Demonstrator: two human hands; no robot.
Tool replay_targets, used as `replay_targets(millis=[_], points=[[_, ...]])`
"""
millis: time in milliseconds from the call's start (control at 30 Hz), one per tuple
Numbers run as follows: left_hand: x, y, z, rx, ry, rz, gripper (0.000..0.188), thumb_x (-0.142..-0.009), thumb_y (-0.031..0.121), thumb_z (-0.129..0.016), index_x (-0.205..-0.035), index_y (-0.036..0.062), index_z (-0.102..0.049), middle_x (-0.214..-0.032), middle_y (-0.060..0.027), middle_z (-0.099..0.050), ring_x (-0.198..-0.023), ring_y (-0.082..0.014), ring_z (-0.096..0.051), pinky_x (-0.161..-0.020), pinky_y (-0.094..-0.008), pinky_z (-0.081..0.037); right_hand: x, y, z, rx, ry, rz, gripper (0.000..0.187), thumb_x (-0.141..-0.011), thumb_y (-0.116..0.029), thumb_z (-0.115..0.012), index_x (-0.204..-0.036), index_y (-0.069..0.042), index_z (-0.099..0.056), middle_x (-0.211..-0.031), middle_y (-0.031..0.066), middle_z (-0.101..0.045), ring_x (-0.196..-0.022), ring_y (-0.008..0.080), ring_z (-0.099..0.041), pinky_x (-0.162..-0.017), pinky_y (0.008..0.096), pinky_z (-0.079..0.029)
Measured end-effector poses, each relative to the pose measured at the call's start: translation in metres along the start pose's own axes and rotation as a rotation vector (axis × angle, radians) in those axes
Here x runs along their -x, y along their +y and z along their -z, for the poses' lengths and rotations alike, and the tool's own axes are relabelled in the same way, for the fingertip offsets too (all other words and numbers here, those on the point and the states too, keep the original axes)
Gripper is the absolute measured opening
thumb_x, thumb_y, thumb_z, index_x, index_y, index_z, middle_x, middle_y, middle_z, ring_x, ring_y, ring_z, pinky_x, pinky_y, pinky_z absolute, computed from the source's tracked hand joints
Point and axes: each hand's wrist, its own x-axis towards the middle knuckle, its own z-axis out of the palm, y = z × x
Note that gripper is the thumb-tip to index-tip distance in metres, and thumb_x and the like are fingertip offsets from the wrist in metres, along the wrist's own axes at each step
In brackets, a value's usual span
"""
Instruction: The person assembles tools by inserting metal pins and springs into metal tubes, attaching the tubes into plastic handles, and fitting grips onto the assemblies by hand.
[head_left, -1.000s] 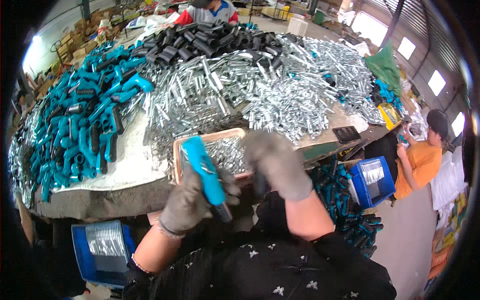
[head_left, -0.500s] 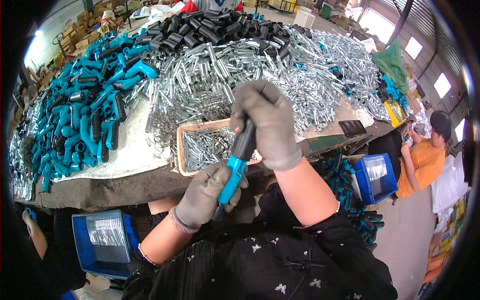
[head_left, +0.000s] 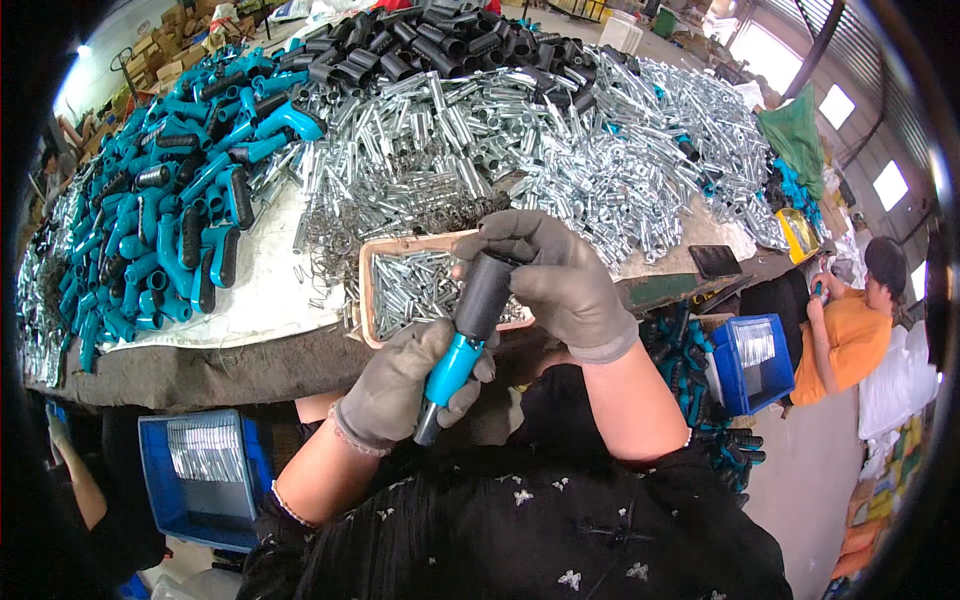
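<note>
In front of my body, a teal plastic handle piece (head_left: pixel 455 366) is held tilted, with a wide black sleeve (head_left: pixel 484 294) on its upper end and a grey metal stub (head_left: pixel 428 426) poking out below. My gloved left hand (head_left: pixel 392 382) is closed round the teal part. Thumb and fingers of my gloved right hand (head_left: pixel 565 285) grip the black sleeve near its open top rim. Just behind my hands, a shallow tan tray (head_left: pixel 366 300) holds many small metal pins. Loose wire springs (head_left: pixel 345 225) lie beside this tray.
Teal handles (head_left: pixel 190 230) heap at left, black sleeves (head_left: pixel 440 45) at the back, metal tubes (head_left: pixel 600 170) in the middle. A phone (head_left: pixel 715 261) lies near the right edge. Blue bins (head_left: pixel 190 525) (head_left: pixel 738 395) stand below the table. A person in orange (head_left: pixel 845 340) works at right.
My right hand has come down slightly and shifted right, its fingers opening out from a curl over the sleeve's top. The sleeve's top rim now shows. My left hand keeps its hold.
</note>
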Motion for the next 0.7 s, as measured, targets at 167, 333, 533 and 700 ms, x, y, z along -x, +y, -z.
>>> replay_targets(millis=[167, 333, 533, 700], points=[[-0.005, -0.01, 0.004, 0.007, 0.037, -0.02, 0.072, -0.094, 0.062, -0.057, -0.125, -0.003, -0.053, -0.097, -0.0108, -0.066, -0.061, -0.0138, -0.058, -0.051, -0.0247, -0.046, 0.003, 0.001, -0.005, 0.11, 0.094, -0.101, 0.041, -0.09, -0.008, -0.068, -0.126, 0.003, -0.055, -0.123, 0.0162, -0.063, -0.112, 0.0227, -0.063, -0.102, 0.038, -0.049], [-0.006, -0.013, 0.002, -0.026, 0.112, 0.002, 0.072, -0.09, 0.064, -0.06, -0.122, -0.0005, -0.056, -0.09, -0.0065, -0.066, -0.058, -0.0126, -0.057, -0.047, -0.0247, -0.044, 0.01, 0.01, -0.004, 0.14, 0.211, -0.126, 0.044, -0.091, -0.017, -0.07, -0.128, 0.001, -0.054, -0.12, 0.0117, -0.061, -0.108, 0.0191, -0.061, -0.099, 0.0344, -0.047], [-0.008, -0.013, -0.001, -0.061, 0.143, 0.02, 0.07, -0.092, 0.063, -0.057, -0.122, 0.0003, -0.056, -0.089, -0.0067, -0.066, -0.059, -0.0124, -0.057, -0.047, -0.0245, -0.044, 0.011, 0.02, 0.001, 0.426, 0.256, -0.114, 0.054, -0.09, -0.017, -0.07, -0.136, 0.002, -0.048, -0.117, 0.0115, -0.062, -0.106, 0.0217, -0.063, -0.097, 0.0365, -0.05], [-0.007, -0.019, 0.0, 0.032, 0.096, 0.017, 0.073, -0.091, 0.068, -0.054, -0.12, 0.0007, -0.057, -0.086, -0.0077, -0.065, -0.053, -0.0125, -0.054, -0.047, -0.0251, -0.042, 0.023, 0.016, -0.012, 0.182, 0.27, -0.027, 0.046, -0.095, -0.014, -0.063, -0.136, 0.002, -0.05, -0.119, 0.0145, -0.063, -0.108, 0.0215, -0.063, -0.098, 0.0334, -0.05]])
